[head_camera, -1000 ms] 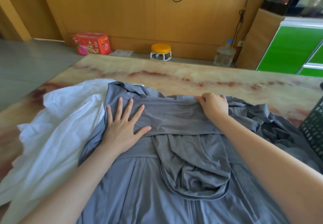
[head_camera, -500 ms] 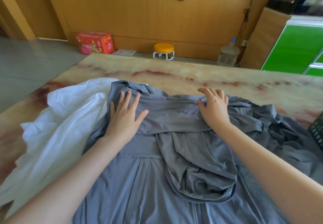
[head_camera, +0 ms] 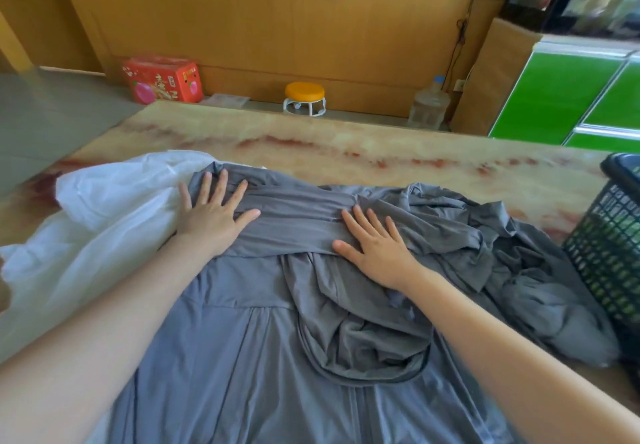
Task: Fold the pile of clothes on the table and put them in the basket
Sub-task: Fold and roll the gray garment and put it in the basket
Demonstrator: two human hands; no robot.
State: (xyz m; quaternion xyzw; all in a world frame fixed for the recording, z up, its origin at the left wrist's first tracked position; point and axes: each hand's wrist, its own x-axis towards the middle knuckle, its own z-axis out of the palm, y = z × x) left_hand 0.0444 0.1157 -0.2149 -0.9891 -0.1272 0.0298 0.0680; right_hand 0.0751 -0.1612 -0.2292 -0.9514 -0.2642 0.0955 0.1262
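Note:
A grey hooded garment (head_camera: 263,339) lies spread across the marble table (head_camera: 346,146), its hood bunched in the middle and a sleeve folded across its upper part. My left hand (head_camera: 211,215) rests flat on the left end of that folded sleeve, fingers spread. My right hand (head_camera: 377,246) lies flat on the sleeve's right part, fingers apart. A white garment (head_camera: 86,222) lies crumpled under and to the left of the grey one. More grey cloth (head_camera: 519,270) is heaped to the right, touching the dark mesh basket (head_camera: 613,246) at the table's right edge.
Beyond the table, on the floor by the wooden wall, stand a red box (head_camera: 162,78), a small orange-topped stool (head_camera: 304,97) and a clear water jug (head_camera: 429,104). Green cabinets (head_camera: 568,94) are at the back right. The far strip of the table shows bare marble.
My right hand, which was closed on the sleeve a second ago, has opened and now lies flat, slid nearer to me. My left hand shifted slightly up and left along the sleeve.

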